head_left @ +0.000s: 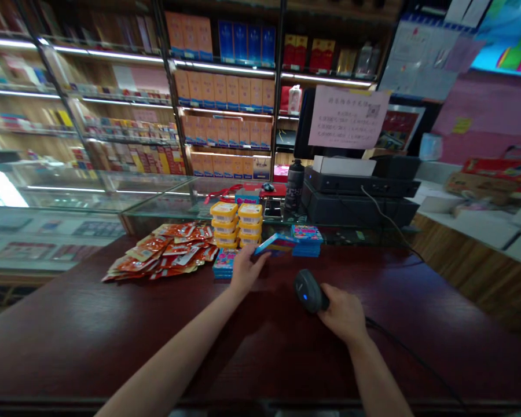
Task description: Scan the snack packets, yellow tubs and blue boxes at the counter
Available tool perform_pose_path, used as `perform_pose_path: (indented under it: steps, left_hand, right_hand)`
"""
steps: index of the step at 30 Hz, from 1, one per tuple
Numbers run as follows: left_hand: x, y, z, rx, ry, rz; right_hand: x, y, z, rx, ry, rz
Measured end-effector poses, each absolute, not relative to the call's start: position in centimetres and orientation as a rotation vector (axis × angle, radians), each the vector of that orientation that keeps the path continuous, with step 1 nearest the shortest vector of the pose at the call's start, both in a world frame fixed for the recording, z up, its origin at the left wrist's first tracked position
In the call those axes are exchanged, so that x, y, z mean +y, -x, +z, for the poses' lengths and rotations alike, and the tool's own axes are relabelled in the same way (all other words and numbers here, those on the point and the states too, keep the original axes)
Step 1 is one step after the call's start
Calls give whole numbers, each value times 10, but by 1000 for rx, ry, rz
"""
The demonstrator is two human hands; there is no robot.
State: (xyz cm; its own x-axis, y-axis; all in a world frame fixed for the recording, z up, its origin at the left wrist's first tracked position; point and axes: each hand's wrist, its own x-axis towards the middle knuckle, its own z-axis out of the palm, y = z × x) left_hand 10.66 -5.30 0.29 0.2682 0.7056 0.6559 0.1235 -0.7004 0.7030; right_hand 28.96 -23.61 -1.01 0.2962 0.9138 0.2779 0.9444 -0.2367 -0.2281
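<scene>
Mid-scan at frame centre: left hand (pixel 244 271) fingers clamped on blue packet (pixel 274 244), right hand (pixel 342 314) wrapped round scanner (pixel 309 291); orange sachets (pixel 165 253), yellow tubs (pixel 237 225) waiting on counter (pixel 91 336).

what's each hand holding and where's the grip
Left hand holds a blue packet by its near end. Right hand grips a barcode scanner by its handle.

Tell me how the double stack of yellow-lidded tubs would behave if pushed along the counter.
The yellow-lidded tubs stand several high in two columns, so a push near the top would probably topple them. They look small and plastic, likely light. The dark counter seems smooth, so a low push might slide them.
</scene>
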Motion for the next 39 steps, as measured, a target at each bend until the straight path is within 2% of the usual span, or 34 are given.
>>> perform_pose_path:
  steps: [3, 6, 14, 19, 25, 29, 39]
  left_hand:
    - [-44, -125, 31, 769, -2300, 1580]
    - [-35, -153, 55, 727, -2581, 1546]
    - [-31, -232, 63, 515, -3341, 856]
    - [-26, -249, 47, 539, -3218, 723]
    - [-13, -220, 23, 724, -2767, 1107]
    - [-7, -217, 13, 780, -2495, 1172]
    - [-10, -230, 18, 899, -2481, 1118]
  right_hand:
    - [-233, -291, -13, -1643, 2250, -117]
    - [-231, -292, -13, -1621, 2286, -98]
    - [-229, -292, -14, -1607, 2263, -67]
    - [-228, -292, -14, -1620, 2272, -69]
    - [-229, -291, -12, -1634, 2271, -90]
    - [-227, -293, -13, -1643, 2293, -82]
    - [-227, -292, -11, -1640, 2331, -63]
